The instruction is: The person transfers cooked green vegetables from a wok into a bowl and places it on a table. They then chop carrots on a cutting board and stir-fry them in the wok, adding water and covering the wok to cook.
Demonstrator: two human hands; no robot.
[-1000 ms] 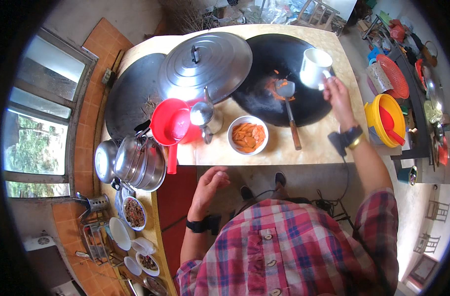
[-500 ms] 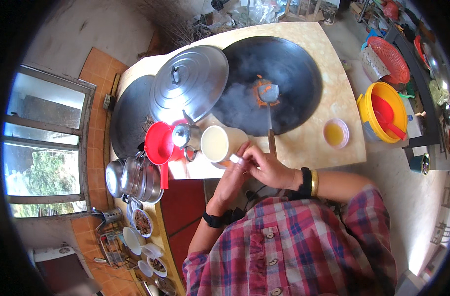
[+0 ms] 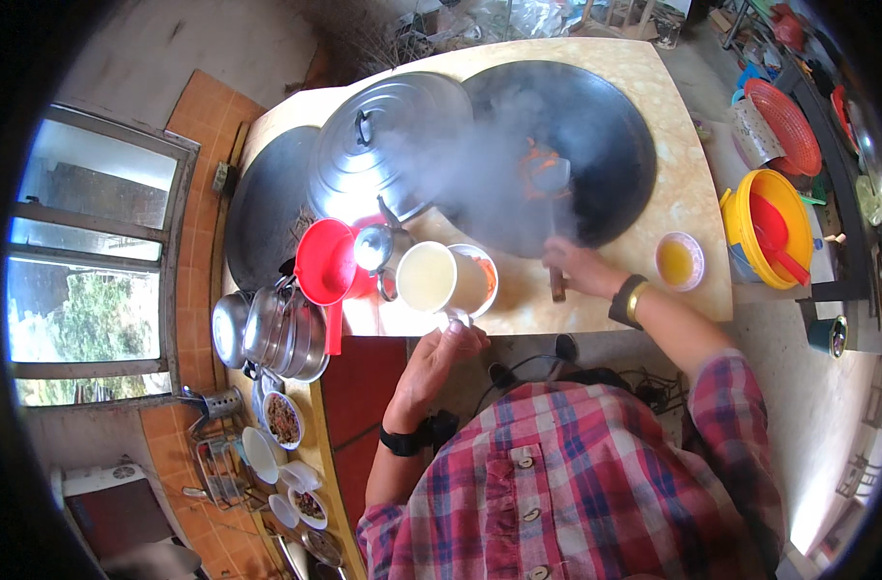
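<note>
My left hand (image 3: 431,362) pinches the handle of a white mug (image 3: 463,275) with a pale, cream-coloured inside, tilted with its mouth to the left. Partly behind the mug, a white bowl (image 3: 493,302) shows orange pieces along its right side. My right hand (image 3: 584,269) is closed around the wooden handle of a spatula (image 3: 557,282). The spatula's metal blade lies among orange shreds (image 3: 538,166) in a big dark wok (image 3: 610,145). Thick steam veils the blade and part of the shreds.
A large metal lid (image 3: 388,135) leans over a second wok (image 3: 267,217). Left of the mug stand a metal kettle (image 3: 375,249), a red ladle (image 3: 325,261) and stacked metal pots (image 3: 284,333). A small bowl of yellow liquid (image 3: 680,261) sits right; a yellow bucket (image 3: 736,227) stands beyond the edge.
My right hand has left my left hand and moved right onto the spatula handle. Steam over the wok has thickened and drifted across the lid. More of the white bowl shows beside the mug.
</note>
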